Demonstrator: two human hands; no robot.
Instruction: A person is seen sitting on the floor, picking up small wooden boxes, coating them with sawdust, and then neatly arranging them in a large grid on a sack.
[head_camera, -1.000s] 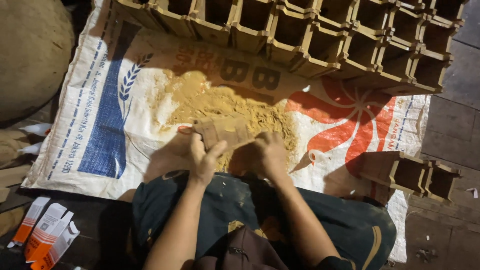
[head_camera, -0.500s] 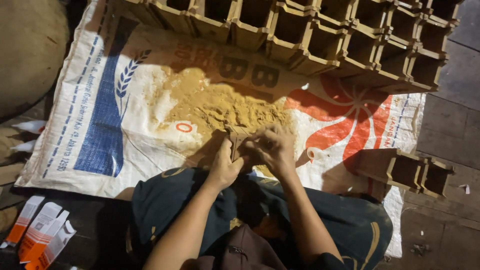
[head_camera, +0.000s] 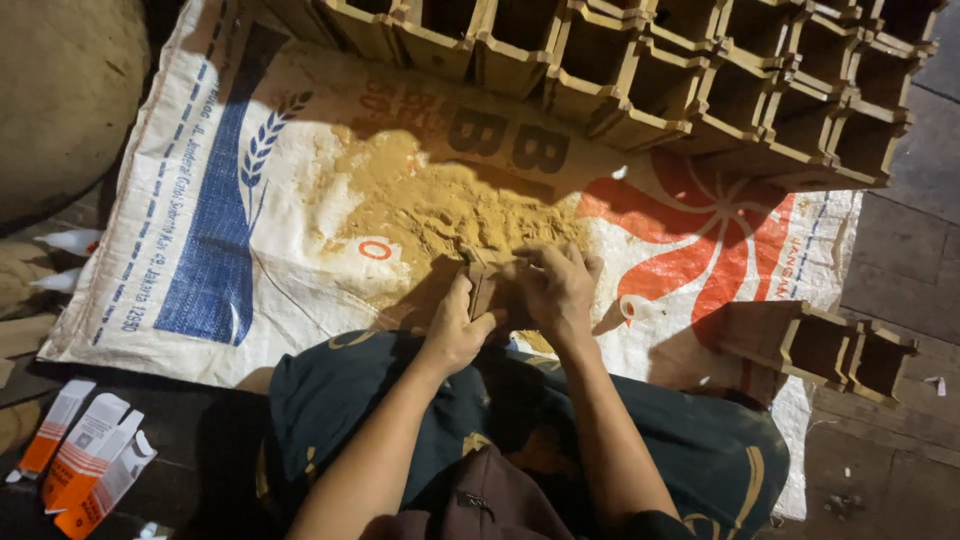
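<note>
- The left hand and the right hand are pressed together around a small brown block, fingers curled over its sides, at the near edge of the woven sack spread on the floor.
- The block sits just at the near rim of the heap of yellow-brown sand in the sack's middle.
- A row of clay moulds lines the sack's far edge.
- Two more moulds lie at its right edge.
- Orange-and-white cartons lie off the near-left corner.
</note>
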